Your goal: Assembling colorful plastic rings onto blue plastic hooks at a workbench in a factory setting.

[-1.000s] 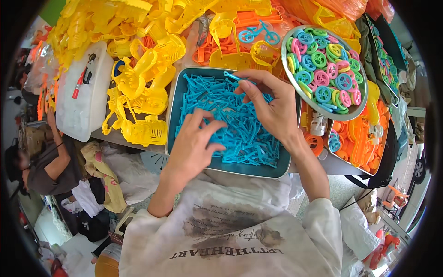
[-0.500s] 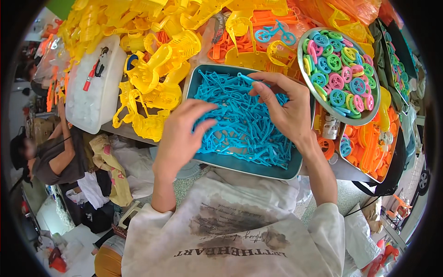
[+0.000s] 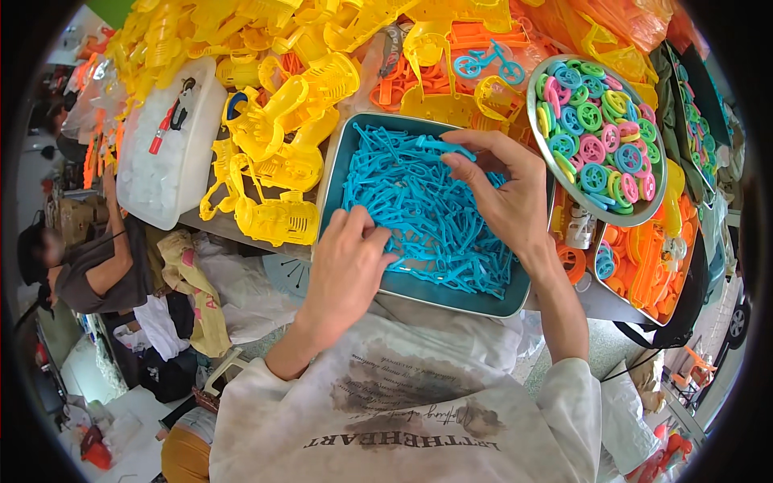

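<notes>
A metal tray point(image 3: 339, 163) holds a heap of small blue plastic bicycle-frame pieces point(image 3: 427, 213). My right hand point(image 3: 512, 191) hovers over the tray's far right part, thumb and forefinger pinched on a blue plastic piece point(image 3: 445, 148). At the tray's near left side, my left hand point(image 3: 345, 262) dips its curled fingers to the edge of the heap. Whatever those fingertips hold, if anything, is hidden. Beyond the tray lies a blue toy bicycle point(image 3: 489, 64) without being touched.
A round metal bowl point(image 3: 658, 181) of coloured toy wheels point(image 3: 593, 147) stands right of the tray, beside a tray of orange parts point(image 3: 648, 262). Yellow plastic parts point(image 3: 294, 161) pile up to the left and behind. A white tub point(image 3: 149, 189) stands farther left. Another person point(image 3: 101, 270) works at far left.
My left hand has moved down toward the near left edge of the tray, its fingers curling in. My right hand keeps its pinch, the blue piece turned slightly.
</notes>
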Demonstrator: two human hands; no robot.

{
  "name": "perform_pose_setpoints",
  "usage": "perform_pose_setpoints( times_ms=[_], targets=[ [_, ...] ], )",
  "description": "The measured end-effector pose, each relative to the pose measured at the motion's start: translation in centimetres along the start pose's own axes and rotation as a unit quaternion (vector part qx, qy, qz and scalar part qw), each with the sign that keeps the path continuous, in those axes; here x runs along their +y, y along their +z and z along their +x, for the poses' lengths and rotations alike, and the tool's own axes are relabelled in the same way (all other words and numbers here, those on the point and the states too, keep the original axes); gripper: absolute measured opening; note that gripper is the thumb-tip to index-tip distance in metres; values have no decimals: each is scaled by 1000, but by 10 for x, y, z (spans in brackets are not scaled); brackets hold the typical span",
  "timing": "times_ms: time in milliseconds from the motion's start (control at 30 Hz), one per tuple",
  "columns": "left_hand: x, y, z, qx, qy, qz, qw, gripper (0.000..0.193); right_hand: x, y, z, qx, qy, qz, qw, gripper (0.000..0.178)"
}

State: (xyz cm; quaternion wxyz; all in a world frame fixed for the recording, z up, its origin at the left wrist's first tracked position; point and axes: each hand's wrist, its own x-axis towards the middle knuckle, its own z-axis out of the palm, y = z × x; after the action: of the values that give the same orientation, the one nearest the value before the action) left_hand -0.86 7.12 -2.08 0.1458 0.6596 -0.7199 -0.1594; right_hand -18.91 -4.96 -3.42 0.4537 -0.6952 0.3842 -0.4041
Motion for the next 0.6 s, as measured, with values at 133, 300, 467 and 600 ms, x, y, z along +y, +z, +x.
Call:
perform_pose_setpoints(
  times_ms=[133, 300, 467, 600],
  targets=[
    [-3, 11, -2, 8, -7, 42, 999, 22, 0, 5, 3, 14, 11, 20, 1000, 20],
    [-4, 3, -1, -1, -62, -137, 989, 20, 0, 4, 3, -22, 35, 44, 998, 19],
    [0, -8, 5, 58, -116, -324, 937, 13, 3, 4, 2, -34, 58, 70, 995, 19],
    [6, -11, 32, 166, -73, -433, 883, 10, 0, 2, 2, -69, 64, 71, 993, 21]
  ],
)
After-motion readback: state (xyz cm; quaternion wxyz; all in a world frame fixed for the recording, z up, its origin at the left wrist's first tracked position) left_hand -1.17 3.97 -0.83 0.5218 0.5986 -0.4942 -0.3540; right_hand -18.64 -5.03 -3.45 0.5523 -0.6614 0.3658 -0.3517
